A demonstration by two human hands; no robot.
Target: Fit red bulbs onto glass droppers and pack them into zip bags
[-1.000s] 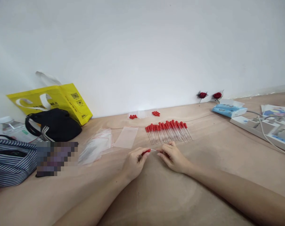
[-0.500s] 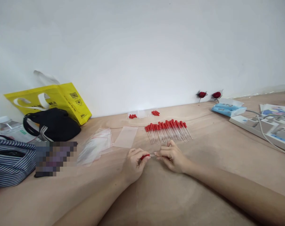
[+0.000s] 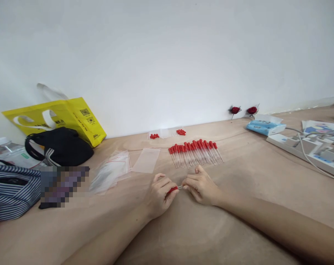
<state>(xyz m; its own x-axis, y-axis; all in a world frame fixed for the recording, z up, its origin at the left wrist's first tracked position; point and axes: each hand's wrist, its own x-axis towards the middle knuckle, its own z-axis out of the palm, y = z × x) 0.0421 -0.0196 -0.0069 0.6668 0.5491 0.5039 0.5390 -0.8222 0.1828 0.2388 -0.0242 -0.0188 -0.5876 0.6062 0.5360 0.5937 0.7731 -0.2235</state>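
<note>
- One striped cloth bag [image 3: 14,200], soft and folded, in dark and white lines; behind it one clear bottle [image 3: 13,152] with a white lid.
- One yellow bag [image 3: 88,119], with flat sides and pale strap handles, leans on the white wall [image 3: 161,66].
- One black fabric pouch [image 3: 70,149], rounded, with pale stripes, lies before it; a flat item [image 3: 64,187] nearby is blurred out.
- One pile of thin clear plastic bags [image 3: 111,173], overlapping, so I cannot count them; just beside it, one single clear bag [image 3: 146,160], flat and rectangular.
- The left hand [image 3: 161,195] has its fingers closed on the red bulb end of one dropper [image 3: 172,190], which lies between the two hands, in front of the row.
- By the wall, clear plastic [image 3: 164,133] with two small groups of red bulbs [image 3: 181,132].
- One row of droppers [image 3: 196,152], slim clear tubes with smooth red tops, roughly twenty, side by side on the brown desk [image 3: 255,176].
- The right hand [image 3: 201,187] pinches the clear tube of the held dropper; the hands are near each other, not touching.
- Two dark red roses [image 3: 235,110], one blue soft tissue pack [image 3: 266,127], one white power strip [image 3: 282,141] with cables.
</note>
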